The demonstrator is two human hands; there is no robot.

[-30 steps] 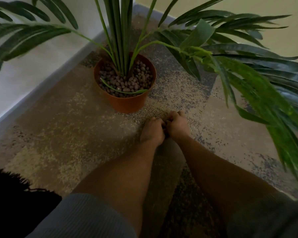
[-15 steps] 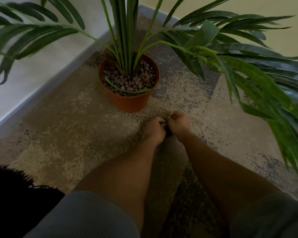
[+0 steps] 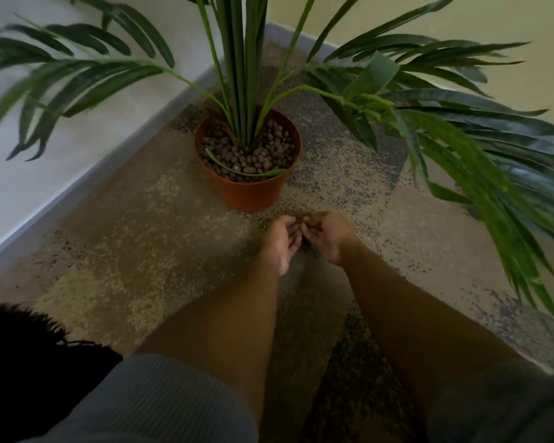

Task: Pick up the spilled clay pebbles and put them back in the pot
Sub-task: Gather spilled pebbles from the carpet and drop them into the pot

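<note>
Brown round clay pebbles [image 3: 253,151] fill the orange plastic pot [image 3: 250,193], up to near the rim, packed round the green palm plant [image 3: 240,75] stems. One loose green leaf lies across them.

What changed vs half a sec ago: your hands were two tight fists pressed side by side. Now your left hand [image 3: 280,241] has turned palm up, cupped, w/ the fingers loosely curled. Your right hand [image 3: 328,236] has its fingers bent in a pinch over the left palm, fingertips touching the left ones. Can't tell if pebbles sit in the cup, too dark and blurry. The pot looks a bit nearer the middle of the view now, and the leaves on the right are smeared.

Room to move: both hands hover low over the speckled tan and grey carpet [image 3: 135,251], just in front of the pot, not touching it. The carpet left of your hands is wide and bare. A white wall w/ a grey baseboard [image 3: 77,187] runs along the left, and the pot sits near the corner. Long palm leaves hang over the right side, close to your right arm. Your grey ribbed sleeves [image 3: 160,401] are pushed up past the elbows.

No writing or labels can be read on the pot.
</note>
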